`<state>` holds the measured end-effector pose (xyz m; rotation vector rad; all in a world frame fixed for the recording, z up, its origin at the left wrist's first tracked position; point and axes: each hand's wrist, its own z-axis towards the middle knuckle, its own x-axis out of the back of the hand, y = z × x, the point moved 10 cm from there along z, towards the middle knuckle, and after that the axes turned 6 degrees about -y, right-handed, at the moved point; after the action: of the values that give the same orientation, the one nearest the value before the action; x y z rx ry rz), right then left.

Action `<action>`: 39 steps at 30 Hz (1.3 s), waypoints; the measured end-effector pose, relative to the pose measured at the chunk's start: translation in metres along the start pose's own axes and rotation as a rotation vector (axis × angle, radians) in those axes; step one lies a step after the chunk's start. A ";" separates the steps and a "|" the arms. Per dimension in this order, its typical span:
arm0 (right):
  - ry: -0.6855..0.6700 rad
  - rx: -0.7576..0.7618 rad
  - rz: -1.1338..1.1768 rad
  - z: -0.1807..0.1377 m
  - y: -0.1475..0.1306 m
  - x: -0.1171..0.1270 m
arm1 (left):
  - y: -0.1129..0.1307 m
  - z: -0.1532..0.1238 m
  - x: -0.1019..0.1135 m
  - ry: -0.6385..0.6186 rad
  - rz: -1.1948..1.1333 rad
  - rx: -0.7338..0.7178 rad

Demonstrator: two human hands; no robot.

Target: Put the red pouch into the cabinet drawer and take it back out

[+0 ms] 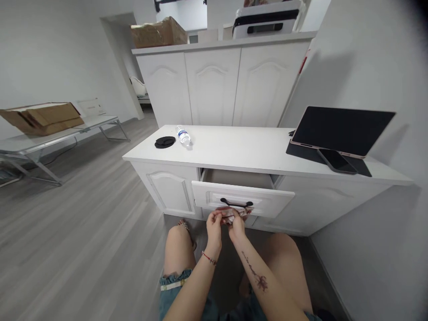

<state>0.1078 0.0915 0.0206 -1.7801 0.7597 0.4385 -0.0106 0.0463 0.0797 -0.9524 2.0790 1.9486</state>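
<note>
My left hand (214, 225) and my right hand (236, 226) are close together in front of a low white cabinet, just below its partly pulled-out drawer (242, 199). Both hands pinch a small reddish and white item (230, 216) between their fingers; I cannot make out what it is. The drawer has a black handle (236, 204) right above the hands. I am squatting, with my knees on either side of my forearms.
On the cabinet top (240, 151) lie a plastic water bottle (183, 135), a black round lid (165, 142), a tablet on a stand (341, 130) and a phone (336, 161). A taller white cabinet stands behind. A glass table with a cardboard box (43, 117) is at left.
</note>
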 end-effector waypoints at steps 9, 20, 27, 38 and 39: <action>-0.160 -0.493 0.452 -0.029 0.044 -0.092 | 0.013 -0.032 0.099 0.381 0.203 -0.148; -0.274 -0.534 0.523 -0.064 -0.023 -0.132 | -0.015 -0.014 0.081 0.254 0.164 -0.037; -0.220 -0.472 0.503 -0.060 -0.063 -0.104 | -0.031 0.008 0.017 0.021 -0.030 0.105; -0.291 -0.387 0.524 -0.045 -0.097 -0.062 | -0.029 0.022 -0.051 -0.185 -0.190 0.255; -0.288 -0.383 0.532 -0.044 -0.100 -0.058 | -0.028 0.022 -0.055 -0.202 -0.190 0.249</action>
<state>0.1306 0.0861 0.1418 -1.7878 0.9858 1.2361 0.0408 0.0870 0.0798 -0.8290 1.9789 1.5781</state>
